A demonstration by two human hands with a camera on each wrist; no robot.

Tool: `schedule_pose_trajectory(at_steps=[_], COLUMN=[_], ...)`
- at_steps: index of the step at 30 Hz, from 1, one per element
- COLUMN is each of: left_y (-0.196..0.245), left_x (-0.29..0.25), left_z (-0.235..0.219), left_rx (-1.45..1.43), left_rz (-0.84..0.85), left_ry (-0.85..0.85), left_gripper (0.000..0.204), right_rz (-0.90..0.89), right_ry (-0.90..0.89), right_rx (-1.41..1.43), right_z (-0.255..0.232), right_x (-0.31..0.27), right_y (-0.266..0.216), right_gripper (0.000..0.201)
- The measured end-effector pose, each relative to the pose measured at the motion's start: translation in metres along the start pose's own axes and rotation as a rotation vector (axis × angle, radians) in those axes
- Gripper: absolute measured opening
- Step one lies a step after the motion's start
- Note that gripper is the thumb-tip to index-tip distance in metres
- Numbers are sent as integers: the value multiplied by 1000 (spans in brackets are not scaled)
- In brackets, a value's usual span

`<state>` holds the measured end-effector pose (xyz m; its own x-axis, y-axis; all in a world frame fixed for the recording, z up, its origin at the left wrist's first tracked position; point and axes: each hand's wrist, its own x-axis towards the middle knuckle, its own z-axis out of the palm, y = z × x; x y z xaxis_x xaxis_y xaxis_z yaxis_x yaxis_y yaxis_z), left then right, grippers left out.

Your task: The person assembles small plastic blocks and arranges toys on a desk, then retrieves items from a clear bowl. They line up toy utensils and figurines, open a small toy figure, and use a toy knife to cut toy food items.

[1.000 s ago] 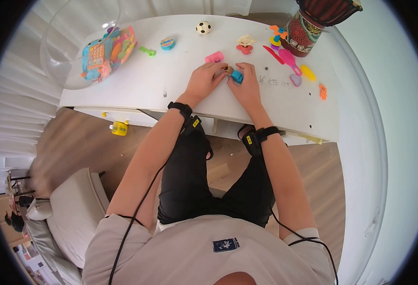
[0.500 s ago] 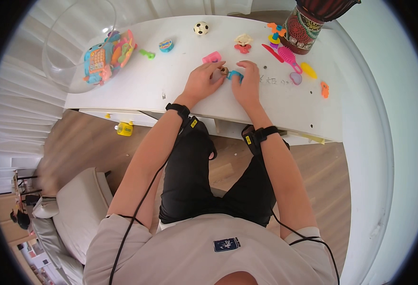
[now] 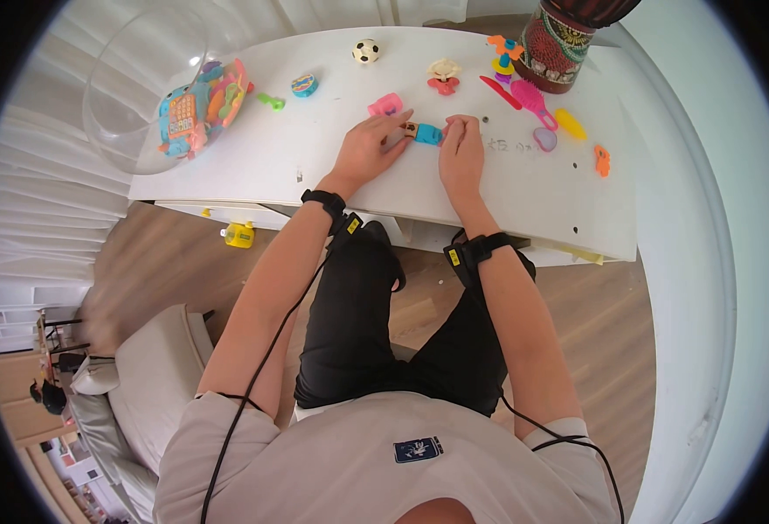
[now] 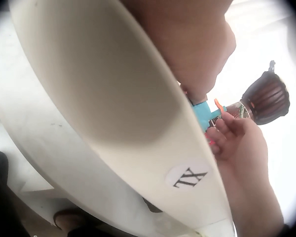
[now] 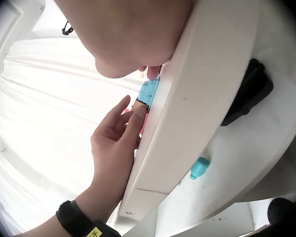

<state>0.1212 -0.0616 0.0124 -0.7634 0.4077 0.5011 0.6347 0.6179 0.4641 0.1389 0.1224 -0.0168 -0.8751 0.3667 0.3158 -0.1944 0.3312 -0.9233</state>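
One small toy (image 3: 426, 134) on the white surface (image 3: 332, 170), between both hands, near the middle of the front edge. Lies on its side, long axis running roughly left to right. Two-coloured: brown end toward the left, with dark markings; longer bright blue body toward the right. Right wrist view shows ridges along the blue and a dark line where it meets the brown. Finer detail too small to tell.

Left hand (image 3: 369, 148): thumb and fingers bent about the brown end, pinching it; palm side turned toward the toy. Right hand (image 3: 461, 155): fingers bent in, tips at the blue end; whether they pinch it, cannot tell, since the hand itself covers the contact.

Pink piece (image 3: 385, 105) just beyond the left hand's fingertips. Farther back, ball (image 3: 366, 51), black and white. Right of the right hand: black writing (image 3: 513, 146), then a purple heart (image 3: 544, 140), pink brush (image 3: 535, 103) and yellow piece (image 3: 570, 124) lying near one another. Drum (image 3: 554, 54) stands at the far right corner.
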Motion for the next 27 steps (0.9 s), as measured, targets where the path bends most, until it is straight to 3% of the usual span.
schedule_pose_trajectory(at_steps=[4,8,11,13,16,20,22,27], left_y=[-1,-1,-5,-12,1,-11,-20,-18], left_x=[0,-2,-3,-3,2,4,1,1], left_z=[2,0,2,4,2,10,9,7], left_rx=[-9,-38,-20,141,347,433,302,189], left_rz=[-36,-66,-154,-50,-43,-48,-98,-85], left_ry=[13,-13,63,252,360,339,163,147], left_gripper=[54,55,54,50,48,47,46,42], right_rz=[-93,-95,-117,-121,-118,-109,-63,-67], right_ry=[119,123,137,142,150,154,108,101], right_rx=[33,24,10,15,54,63,-2,16], right_z=[0,-1,2,2,2,2,0,1], right_x=[-2,-2,-1,-2,-2,-2,-3,-4], right_y=[-4,-4,-1,0,1,0,-1,-4], right_gripper=[18,17,16,15,15,15,13,14])
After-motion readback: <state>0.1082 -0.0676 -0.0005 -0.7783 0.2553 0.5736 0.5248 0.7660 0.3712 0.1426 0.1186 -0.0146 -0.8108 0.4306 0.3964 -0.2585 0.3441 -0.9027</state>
